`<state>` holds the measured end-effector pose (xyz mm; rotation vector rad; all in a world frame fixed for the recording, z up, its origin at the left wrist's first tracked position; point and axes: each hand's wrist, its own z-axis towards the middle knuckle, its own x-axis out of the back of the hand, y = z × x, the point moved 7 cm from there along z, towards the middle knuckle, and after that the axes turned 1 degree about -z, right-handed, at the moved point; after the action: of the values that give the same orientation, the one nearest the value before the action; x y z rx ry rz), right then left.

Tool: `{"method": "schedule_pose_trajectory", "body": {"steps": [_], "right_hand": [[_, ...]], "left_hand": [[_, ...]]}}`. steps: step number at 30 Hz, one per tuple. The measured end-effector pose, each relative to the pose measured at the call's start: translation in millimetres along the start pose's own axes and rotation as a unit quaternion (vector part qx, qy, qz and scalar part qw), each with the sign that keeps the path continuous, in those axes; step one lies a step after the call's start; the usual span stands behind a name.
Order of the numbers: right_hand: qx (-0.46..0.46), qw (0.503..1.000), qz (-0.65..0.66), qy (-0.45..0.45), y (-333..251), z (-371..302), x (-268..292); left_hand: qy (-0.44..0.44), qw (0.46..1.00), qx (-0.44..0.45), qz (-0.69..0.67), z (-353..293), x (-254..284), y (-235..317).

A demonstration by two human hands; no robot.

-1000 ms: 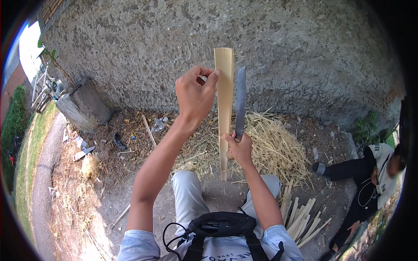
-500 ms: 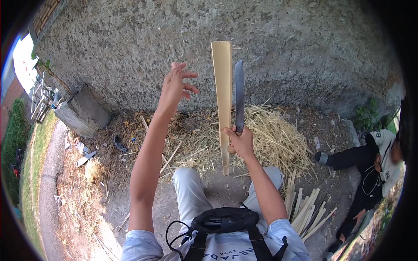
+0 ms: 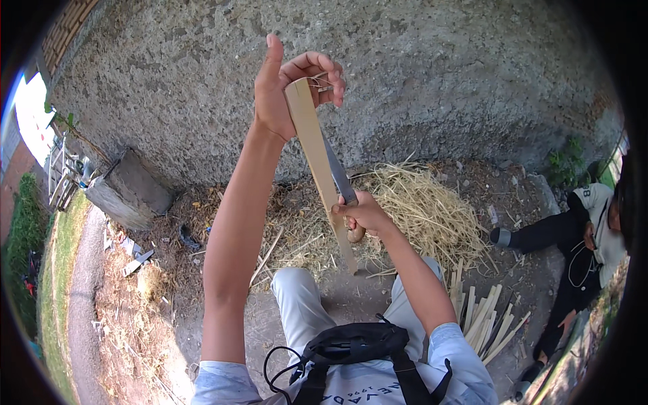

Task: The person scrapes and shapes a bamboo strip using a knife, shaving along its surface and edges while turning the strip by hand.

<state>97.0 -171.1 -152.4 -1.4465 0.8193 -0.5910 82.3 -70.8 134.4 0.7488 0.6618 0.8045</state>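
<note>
A long pale split bamboo piece (image 3: 312, 138) stands tilted before me, its top leaning left and its lower end near the ground between my knees. My right hand (image 3: 365, 216) is closed round the wooden handle of a machete (image 3: 337, 165), with the thumb pressed on the bamboo. The blade points up and lies partly hidden behind the bamboo. My left hand (image 3: 273, 91) is at the bamboo's top end, palm against its side. The thumb sticks up and the bent fingers are apart behind the top, next to a few thin fibres.
A rough wall (image 3: 432, 81) rises ahead. A heap of pale shavings (image 3: 432, 219) lies right of centre, with several cut strips (image 3: 487, 320) nearer me. At the far right a person (image 3: 574, 246) sits with one leg stretched out. A concrete block (image 3: 138, 185) stands at left.
My left hand has moved up and right to the bamboo's top. The bamboo has tipped to the left, and the machete in my right hand has tilted left with it.
</note>
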Motion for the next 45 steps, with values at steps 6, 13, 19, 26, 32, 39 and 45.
{"method": "schedule_pose_trajectory", "body": {"steps": [6, 13, 19, 26, 32, 39, 45], "right_hand": [[0.017, 0.992, -0.080, 0.098, -8, -1, 27], [0.034, 0.967, -0.195, 0.160, -105, -71, 27], [0.076, 0.966, -0.219, 0.117, -130, -106, 8], [0.089, 0.960, -0.199, 0.177, -162, -116, 7], [0.108, 0.913, -0.350, 0.181, -126, -93, 2], [0.043, 0.970, -0.188, 0.147, -90, -86, -5], [0.083, 0.936, -0.302, 0.163, -66, -83, 1]], "left_hand": [[0.062, 0.990, 0.074, 0.105, 16, 20, -15], [0.330, 0.849, -0.081, 0.405, 4, 43, 10], [0.284, 0.662, -0.239, 0.651, 1, -22, 13], [0.281, 0.538, -0.360, 0.708, -2, -50, 8], [0.314, 0.618, -0.369, 0.619, -5, -23, 4], [0.303, 0.663, -0.362, 0.580, -13, -13, 5], [0.317, 0.662, -0.381, 0.562, -19, 0, 9]]}}
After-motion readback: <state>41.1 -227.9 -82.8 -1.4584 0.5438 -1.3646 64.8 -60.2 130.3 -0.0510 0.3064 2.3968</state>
